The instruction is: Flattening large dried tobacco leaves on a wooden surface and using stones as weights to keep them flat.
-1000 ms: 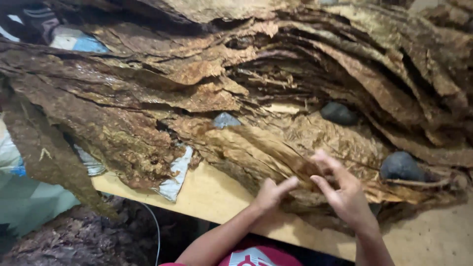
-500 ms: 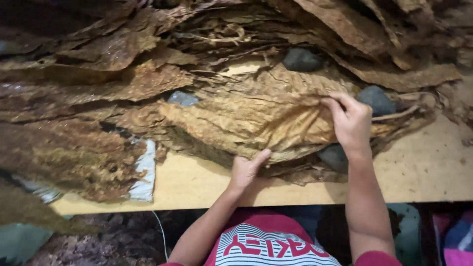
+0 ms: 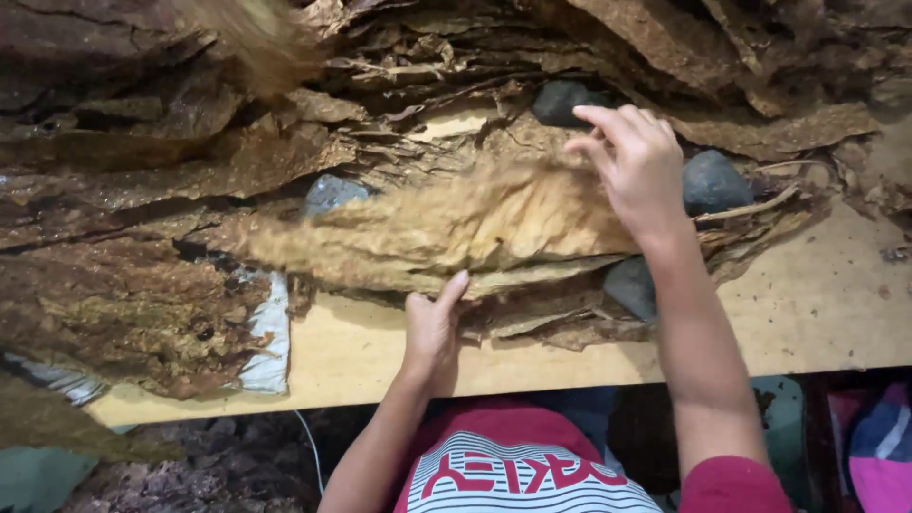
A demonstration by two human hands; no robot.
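- Head view: a large dried, golden-brown leaf (image 3: 446, 228) lies spread on the wooden table (image 3: 817, 313), its long axis running left to right, slightly tilted so the left tip sits a little nearer than the right end.
- The leaf rests on a layer of darker leaves, with the big heap of dark brown leaves (image 3: 142, 171) to the left and far side of it.
- The right hand (image 3: 635, 166) is at the leaf's right end, on the far-right part of it; its fingers (image 3: 608, 119) are loosely spread and curved downward, fingertips touching or just over the leaf's upper edge. Whether they pinch the leaf or only press on it cannot be told, as motion blur softens that edge.
- The left hand (image 3: 432, 328) is at the leaf's near edge, about the middle of its length; the palm lies flat on the table edge side, the fingers together and pointing far, tips touching the leaf's near rim, holding nothing closed.
- So the leaf lies far from the left hand and to the left of the right hand; both touch it, the right hand at the end, the left at the side.
- Dark grey stones (image 3: 714, 180) sit just right of the right hand, another (image 3: 562, 100) far of it, one (image 3: 632, 285) under the forearm, and one (image 3: 332, 193) at the leaf's far-left side.
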